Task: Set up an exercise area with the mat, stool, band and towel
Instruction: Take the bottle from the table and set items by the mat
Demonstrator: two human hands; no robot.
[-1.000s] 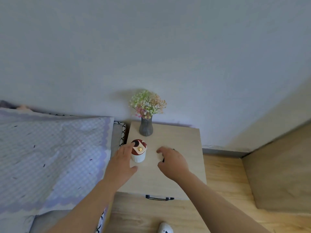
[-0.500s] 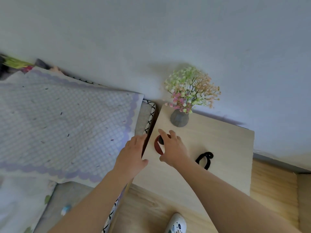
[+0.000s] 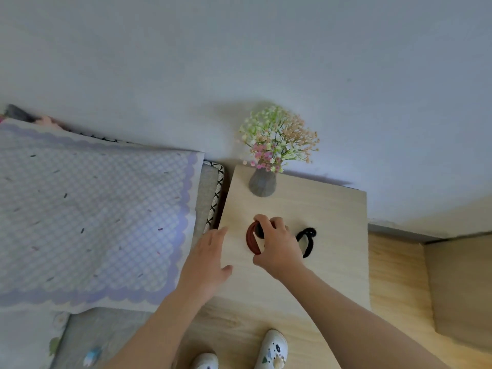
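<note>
A small cup with a dark red lid (image 3: 250, 238) stands on the light wooden nightstand (image 3: 332, 209). My right hand (image 3: 278, 245) grips it from above, fingers curled over the lid and thumb at its near side. Just right of that hand lies a black looped band (image 3: 306, 239), flat on the nightstand top. My left hand (image 3: 209, 258) hovers over the nightstand's left edge with fingers straight, holding nothing. No mat, stool or towel is in view.
A grey vase of small flowers (image 3: 262, 185) stands at the back of the nightstand against the wall. A bed with a lilac checked blanket (image 3: 93, 217) lies to the left. Wooden floor and my white shoes (image 3: 271, 347) are below; a beige panel (image 3: 460, 286) stands at right.
My right hand moved left from the black band onto the red-lidded cup and gripped it. My left hand drew back from the cup toward the nightstand's left edge. The view tilted down.
</note>
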